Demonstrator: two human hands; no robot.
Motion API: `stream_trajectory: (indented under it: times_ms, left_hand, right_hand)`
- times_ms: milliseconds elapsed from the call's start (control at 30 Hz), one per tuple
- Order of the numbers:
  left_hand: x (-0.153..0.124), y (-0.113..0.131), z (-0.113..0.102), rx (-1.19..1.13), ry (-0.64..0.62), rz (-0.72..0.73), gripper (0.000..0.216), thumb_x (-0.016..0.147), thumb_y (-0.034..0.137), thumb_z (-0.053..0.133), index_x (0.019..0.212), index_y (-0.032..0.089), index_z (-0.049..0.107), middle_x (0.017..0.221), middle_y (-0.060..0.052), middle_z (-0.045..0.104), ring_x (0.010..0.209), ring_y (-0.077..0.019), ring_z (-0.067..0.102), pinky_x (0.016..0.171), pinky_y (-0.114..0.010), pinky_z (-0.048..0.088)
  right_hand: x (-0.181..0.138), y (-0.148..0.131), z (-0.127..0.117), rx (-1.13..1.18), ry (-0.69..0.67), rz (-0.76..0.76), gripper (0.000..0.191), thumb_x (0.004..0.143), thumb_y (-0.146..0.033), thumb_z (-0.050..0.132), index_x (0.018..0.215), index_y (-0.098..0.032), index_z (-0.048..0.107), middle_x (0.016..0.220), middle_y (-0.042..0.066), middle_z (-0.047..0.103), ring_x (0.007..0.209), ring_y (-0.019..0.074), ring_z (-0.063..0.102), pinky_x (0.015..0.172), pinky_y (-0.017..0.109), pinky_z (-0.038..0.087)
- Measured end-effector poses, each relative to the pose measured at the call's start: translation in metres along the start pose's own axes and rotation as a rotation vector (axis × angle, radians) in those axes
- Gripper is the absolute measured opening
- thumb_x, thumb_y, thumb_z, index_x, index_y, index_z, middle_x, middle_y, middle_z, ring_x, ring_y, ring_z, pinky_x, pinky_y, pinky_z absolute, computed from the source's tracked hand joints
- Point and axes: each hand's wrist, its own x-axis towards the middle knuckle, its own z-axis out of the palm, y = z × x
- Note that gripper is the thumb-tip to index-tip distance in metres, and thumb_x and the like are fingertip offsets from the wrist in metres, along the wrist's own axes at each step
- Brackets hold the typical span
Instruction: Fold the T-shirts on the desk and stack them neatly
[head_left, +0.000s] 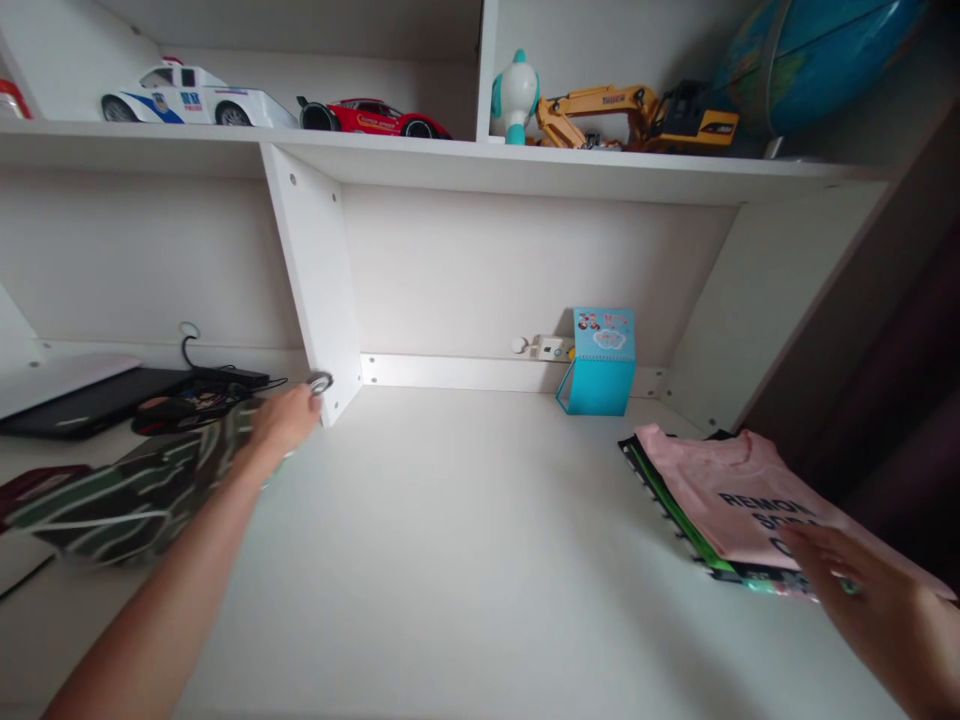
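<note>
My left hand (285,420) reaches far forward to the white divider panel (319,290), with its fingers closed on a dark green striped garment (142,495) that lies on the desk (465,540) at the left; a small metal ring (321,383) shows at the fingertips. My right hand (862,590) rests flat, fingers stretched out, on a folded pink shirt (739,490) with dark lettering. That shirt tops a small stack of folded clothes at the desk's right edge.
A blue box (600,365) stands at the back wall beside a white plug strip (547,348). A dark laptop (97,400) and cables lie at the far left. The upper shelf carries toy cars (187,95), a yellow excavator (637,115) and a globe (817,50).
</note>
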Motion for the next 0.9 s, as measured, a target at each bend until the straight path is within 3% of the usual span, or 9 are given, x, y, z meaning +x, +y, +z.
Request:
stream_trajectory:
  times_ms: [67, 133, 167, 233, 333, 467, 567, 733, 900]
  left_hand:
    - [-0.015, 0.069, 0.007, -0.089, -0.068, 0.174, 0.025, 0.084, 0.030, 0.037, 0.086, 0.015, 0.057, 0.074, -0.009, 0.064, 0.077, -0.0231, 0.061, 0.070, -0.034, 0.044]
    - [-0.033, 0.127, 0.018, -0.328, -0.236, 0.443, 0.030, 0.086, 0.028, 0.036, 0.107, 0.016, 0.053, 0.091, -0.008, 0.066, 0.084, -0.0185, 0.062, 0.075, -0.028, 0.045]
    - [-0.041, 0.147, 0.024, -0.391, -0.308, 0.609, 0.035, 0.085, 0.031, 0.040, 0.117, 0.018, 0.048, 0.107, -0.008, 0.062, 0.095, -0.0181, 0.059, 0.080, -0.027, 0.043]
    - [-0.052, 0.168, 0.036, -0.441, -0.394, 0.810, 0.045, 0.085, 0.035, 0.042, 0.128, 0.023, 0.040, 0.128, -0.005, 0.049, 0.113, -0.0182, 0.049, 0.090, -0.027, 0.039]
    - [-0.050, 0.156, 0.050, -0.397, -0.415, 0.825, 0.048, 0.087, 0.042, 0.036, 0.133, 0.025, 0.034, 0.137, -0.002, 0.038, 0.121, -0.0195, 0.040, 0.097, -0.030, 0.033]
    - [-0.032, 0.106, 0.079, -0.257, -0.465, 0.681, 0.053, 0.086, 0.047, 0.036, 0.133, 0.023, 0.035, 0.136, -0.006, 0.039, 0.122, -0.0233, 0.039, 0.097, -0.033, 0.033]
    - [-0.037, 0.074, 0.106, -0.157, -0.541, 0.654, 0.054, 0.084, 0.050, 0.038, 0.131, 0.023, 0.040, 0.138, -0.009, 0.035, 0.126, -0.0277, 0.033, 0.098, -0.038, 0.032]
    - [-0.062, 0.053, 0.127, -0.143, -0.446, 0.667, 0.050, 0.087, 0.048, 0.033, 0.130, 0.024, 0.040, 0.142, -0.009, 0.028, 0.130, -0.0277, 0.022, 0.101, -0.042, 0.026]
    - [-0.067, 0.052, 0.107, -0.228, -0.358, 0.701, 0.027, 0.085, 0.032, 0.038, 0.100, 0.021, 0.058, 0.108, -0.007, 0.058, 0.100, -0.0218, 0.052, 0.086, -0.032, 0.040]
  right_hand:
    - [0.004, -0.038, 0.005, 0.076, -0.017, -0.040, 0.023, 0.074, -0.053, 0.043, 0.083, -0.035, 0.054, 0.087, 0.005, 0.067, 0.074, 0.0250, 0.064, 0.055, 0.034, 0.047]
    - [0.005, -0.075, 0.012, 0.159, -0.069, -0.110, 0.025, 0.077, -0.048, 0.043, 0.084, -0.028, 0.056, 0.087, 0.006, 0.067, 0.074, 0.0233, 0.064, 0.061, 0.032, 0.048]
    - [0.006, -0.091, 0.016, 0.192, -0.109, -0.152, 0.026, 0.079, -0.046, 0.043, 0.085, -0.025, 0.057, 0.088, 0.006, 0.066, 0.075, 0.0223, 0.064, 0.063, 0.031, 0.048]
    - [0.005, -0.111, 0.022, 0.239, -0.191, -0.230, 0.027, 0.082, -0.041, 0.041, 0.088, -0.021, 0.058, 0.092, 0.006, 0.065, 0.079, 0.0202, 0.063, 0.065, 0.028, 0.048]
    - [0.003, -0.117, 0.029, 0.253, -0.295, -0.295, 0.027, 0.085, -0.037, 0.039, 0.090, -0.021, 0.059, 0.094, 0.006, 0.064, 0.081, 0.0180, 0.062, 0.066, 0.025, 0.047]
    - [-0.001, -0.110, 0.039, 0.230, -0.408, -0.320, 0.028, 0.086, -0.036, 0.037, 0.090, -0.020, 0.059, 0.093, 0.006, 0.064, 0.082, 0.0187, 0.060, 0.064, 0.026, 0.047]
    - [0.000, -0.119, 0.053, 0.224, -0.526, -0.385, 0.029, 0.087, -0.034, 0.034, 0.090, -0.020, 0.060, 0.091, 0.006, 0.064, 0.080, 0.0187, 0.060, 0.070, 0.029, 0.046]
    - [0.019, -0.166, 0.090, 0.221, -0.657, -0.488, 0.028, 0.088, -0.028, 0.034, 0.090, -0.021, 0.061, 0.089, 0.004, 0.064, 0.080, 0.0166, 0.060, 0.073, 0.028, 0.045]
    - [0.033, -0.236, 0.123, 0.132, -0.600, -0.490, 0.028, 0.086, -0.033, 0.043, 0.103, -0.015, 0.056, 0.098, 0.011, 0.059, 0.082, 0.0212, 0.059, 0.067, 0.030, 0.045]
